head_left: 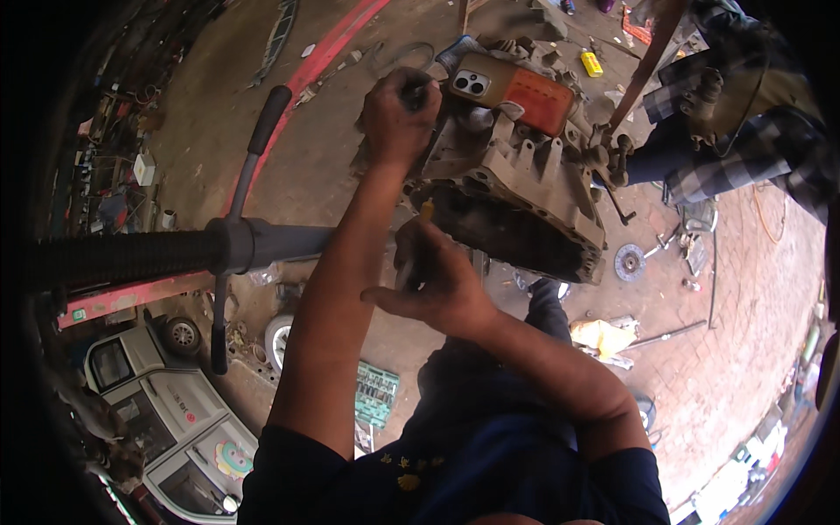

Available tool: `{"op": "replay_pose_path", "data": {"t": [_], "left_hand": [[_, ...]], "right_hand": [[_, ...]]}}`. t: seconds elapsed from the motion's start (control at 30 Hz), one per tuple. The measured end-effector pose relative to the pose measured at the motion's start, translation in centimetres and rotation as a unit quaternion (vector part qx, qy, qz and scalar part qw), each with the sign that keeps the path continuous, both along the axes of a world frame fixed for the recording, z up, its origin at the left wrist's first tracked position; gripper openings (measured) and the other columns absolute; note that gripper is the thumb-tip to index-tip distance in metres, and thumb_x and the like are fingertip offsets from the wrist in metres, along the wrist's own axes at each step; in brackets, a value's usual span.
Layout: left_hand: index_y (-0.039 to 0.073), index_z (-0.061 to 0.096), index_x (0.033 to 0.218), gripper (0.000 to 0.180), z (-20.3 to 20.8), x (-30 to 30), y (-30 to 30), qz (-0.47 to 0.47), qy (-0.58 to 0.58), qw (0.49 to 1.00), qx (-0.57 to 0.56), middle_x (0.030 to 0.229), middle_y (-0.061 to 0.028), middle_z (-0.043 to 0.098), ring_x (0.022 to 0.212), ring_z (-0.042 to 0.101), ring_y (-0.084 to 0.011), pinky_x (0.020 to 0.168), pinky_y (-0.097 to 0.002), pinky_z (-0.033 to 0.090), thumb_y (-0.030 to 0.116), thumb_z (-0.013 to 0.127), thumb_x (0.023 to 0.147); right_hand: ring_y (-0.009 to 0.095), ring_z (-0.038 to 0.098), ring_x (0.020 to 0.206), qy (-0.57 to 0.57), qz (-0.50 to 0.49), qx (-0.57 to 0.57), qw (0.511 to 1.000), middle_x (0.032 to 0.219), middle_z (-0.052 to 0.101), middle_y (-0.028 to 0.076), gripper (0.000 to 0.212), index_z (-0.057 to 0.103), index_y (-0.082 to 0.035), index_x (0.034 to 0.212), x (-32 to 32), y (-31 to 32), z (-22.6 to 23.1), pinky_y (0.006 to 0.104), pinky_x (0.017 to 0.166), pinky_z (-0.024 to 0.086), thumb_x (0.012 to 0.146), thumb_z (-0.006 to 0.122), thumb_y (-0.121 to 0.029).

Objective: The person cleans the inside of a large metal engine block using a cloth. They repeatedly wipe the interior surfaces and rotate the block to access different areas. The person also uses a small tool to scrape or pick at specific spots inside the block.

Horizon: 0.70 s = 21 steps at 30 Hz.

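A grimy metal gearbox housing (516,171) stands raised in front of me, its dark open cavity facing me. A phone (538,98) in a brown and orange case lies on top of it. At the housing's upper left side is my left hand (401,118), closed, its fingers curled round something dark that I cannot make out. My right hand (446,284) is below the cavity's left end, fingers curled and thumb out to the left. What it holds, if anything, is hidden in shadow. A small yellow piece (427,209) shows just above its fingers.
A dark threaded post (131,255) with a crossbar handle (252,162) juts in from the left. Another person in a checked shirt (744,166) is at the right. A van (188,402), a green tool case (376,394) and a round disc (629,262) are lower down.
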State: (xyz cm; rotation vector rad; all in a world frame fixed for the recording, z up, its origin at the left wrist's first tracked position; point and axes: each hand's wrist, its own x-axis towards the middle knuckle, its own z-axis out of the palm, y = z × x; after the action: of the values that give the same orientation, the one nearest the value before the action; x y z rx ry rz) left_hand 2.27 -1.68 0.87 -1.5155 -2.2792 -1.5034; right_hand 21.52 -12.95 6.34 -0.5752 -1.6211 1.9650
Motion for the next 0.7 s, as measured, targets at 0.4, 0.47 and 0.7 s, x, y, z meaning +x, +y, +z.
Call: {"op": "replay_pose_path", "data": {"t": [0.4,0.47,0.7], "left_hand": [[0.005,0.07,0.092,0.022,-0.2,-0.3,0.2,-0.014,-0.001,1.0,0.021,0.082,-0.0102,0.071,0.076,0.069,-0.0232,0.073,-0.0351,0.054,0.027,0.075,0.089],[0.005,0.07,0.092,0.022,0.0,0.0,0.0,-0.007,0.007,1.0,0.019,0.081,-0.01,0.07,0.075,0.069,-0.0222,0.073,-0.0346,0.054,0.026,0.075,0.089],[0.003,0.069,0.092,0.021,0.1,-0.2,-0.1,-0.018,0.002,1.0,0.013,0.082,-0.0097,0.07,0.075,0.068,-0.0205,0.073,-0.0338,0.053,0.024,0.074,0.09]], "right_hand": [[0.007,0.057,0.072,0.01,-0.049,-0.021,0.999,0.08,0.062,0.001,0.033,0.057,-0.006,0.093,-3.6,-0.2,-0.3,0.0269,0.063,0.049,0.077,0.085,-0.011],[0.008,0.056,0.07,0.008,-0.059,-0.021,0.998,0.079,0.061,0.002,0.035,0.056,-0.006,0.093,-3.7,-0.3,-0.2,0.028,0.062,0.049,0.076,0.085,-0.012],[0.012,0.052,0.066,-0.006,-0.078,-0.029,0.996,0.076,0.056,0.007,0.037,0.053,-0.005,0.092,-4.0,-0.3,0.4,0.0311,0.062,0.049,0.075,0.085,-0.015]]}}
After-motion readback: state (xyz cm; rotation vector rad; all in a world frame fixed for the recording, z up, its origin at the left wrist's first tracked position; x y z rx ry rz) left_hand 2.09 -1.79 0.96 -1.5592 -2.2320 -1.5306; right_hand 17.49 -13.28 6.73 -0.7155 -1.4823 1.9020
